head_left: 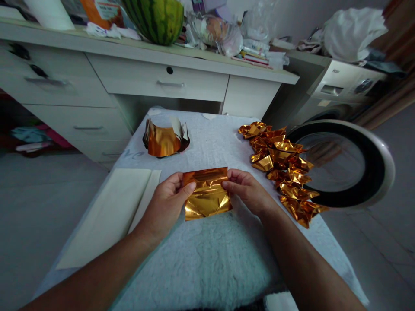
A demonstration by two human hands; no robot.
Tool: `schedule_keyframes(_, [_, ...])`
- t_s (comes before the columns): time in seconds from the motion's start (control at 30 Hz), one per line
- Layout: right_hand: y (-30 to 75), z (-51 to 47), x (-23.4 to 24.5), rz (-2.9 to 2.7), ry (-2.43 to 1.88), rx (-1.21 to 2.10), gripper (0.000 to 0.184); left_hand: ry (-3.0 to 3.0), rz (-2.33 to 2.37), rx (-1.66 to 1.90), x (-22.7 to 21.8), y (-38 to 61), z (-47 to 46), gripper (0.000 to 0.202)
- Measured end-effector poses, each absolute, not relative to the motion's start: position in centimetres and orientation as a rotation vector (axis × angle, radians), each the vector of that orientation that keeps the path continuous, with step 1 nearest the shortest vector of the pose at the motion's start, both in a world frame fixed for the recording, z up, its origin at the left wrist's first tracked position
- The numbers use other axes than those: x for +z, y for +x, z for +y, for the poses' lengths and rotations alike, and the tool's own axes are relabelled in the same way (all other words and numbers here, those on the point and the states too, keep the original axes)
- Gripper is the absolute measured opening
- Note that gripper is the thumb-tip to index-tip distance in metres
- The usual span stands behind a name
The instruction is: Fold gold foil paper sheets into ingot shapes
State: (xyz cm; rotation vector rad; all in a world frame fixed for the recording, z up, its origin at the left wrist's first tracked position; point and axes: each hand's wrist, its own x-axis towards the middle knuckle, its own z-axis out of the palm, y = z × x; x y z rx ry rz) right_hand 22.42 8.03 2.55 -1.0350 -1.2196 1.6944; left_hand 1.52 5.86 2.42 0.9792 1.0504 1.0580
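A sheet of shiny gold foil paper [207,198] is stretched between my two hands, just above the cloth-covered table. My left hand [171,196] pinches its left edge, thumb on top. On the opposite edge, my right hand [244,188] grips the sheet the same way. Light creases run across the foil. At the back left of the table lies a curled stack of gold foil sheets [164,140]. Along the right side sits a heap of folded gold foil pieces [282,160], with several overlapping each other.
White paper sheets [103,211] lie at the table's left. Behind stands a white desk [194,80] bearing a cut watermelon [155,19] and plastic bags. To the right, the washing machine's round door [379,164] hangs open close to the table's edge.
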Motion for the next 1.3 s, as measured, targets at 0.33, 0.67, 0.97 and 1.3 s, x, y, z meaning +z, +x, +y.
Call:
schedule_keyframes(0.33, [21.4, 8.4, 1.5, -1.209, -1.174, 1.269, 0.021, 1.873, 1.493, 1.365, 2.2, 1.2, 4.7, 0.031])
schedule_keyframes(0.67, [19.7, 7.0, 2.0, -1.574, -1.064, 1.058, 0.016, 1.701, 1.178, 1.065, 2.3, 2.5, 4.2, 0.036])
schedule_keyframes(0.97, [19.7, 6.1, 2.3, -1.884, -0.849, 1.123, 0.043, 1.176, 1.063, 1.208, 2.5, 2.1, 5.2, 0.036])
schedule_keyframes(1.3, [21.1, 6.1, 3.6, -1.477, -1.183, 0.76, 0.014, 0.988, 1.084, 1.289, 1.6, 1.5, 6.0, 0.025])
